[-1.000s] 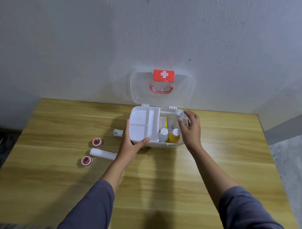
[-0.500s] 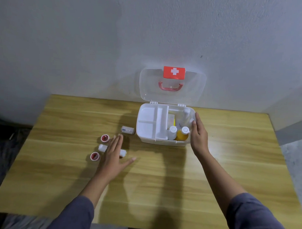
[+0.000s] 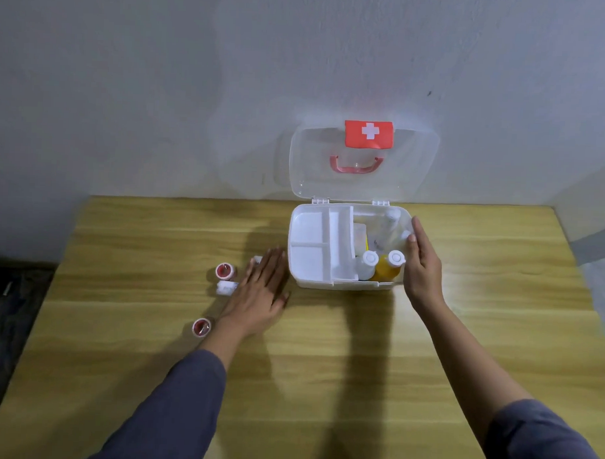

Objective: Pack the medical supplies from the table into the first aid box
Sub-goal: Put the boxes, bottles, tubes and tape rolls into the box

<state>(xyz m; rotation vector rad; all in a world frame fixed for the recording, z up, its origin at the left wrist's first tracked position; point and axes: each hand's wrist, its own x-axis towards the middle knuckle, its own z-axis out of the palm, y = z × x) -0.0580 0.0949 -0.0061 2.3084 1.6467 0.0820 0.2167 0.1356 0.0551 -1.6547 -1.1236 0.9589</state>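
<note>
The white first aid box stands open at the back of the table, its clear lid upright against the wall. Inside sit a white divider tray, a white bottle and an orange bottle. My right hand rests flat against the box's right side. My left hand hovers flat and open over a white bandage roll and a small white tube, hiding most of both. Two red-centred tape rolls lie left of that hand.
The wooden table runs to a grey wall behind. A dark floor shows past the left edge and a pale floor past the right edge.
My left hand left the box's front-left corner and moved left over the bandage roll and tube. My right hand slid from inside the box to its right side. The view shifted left.
</note>
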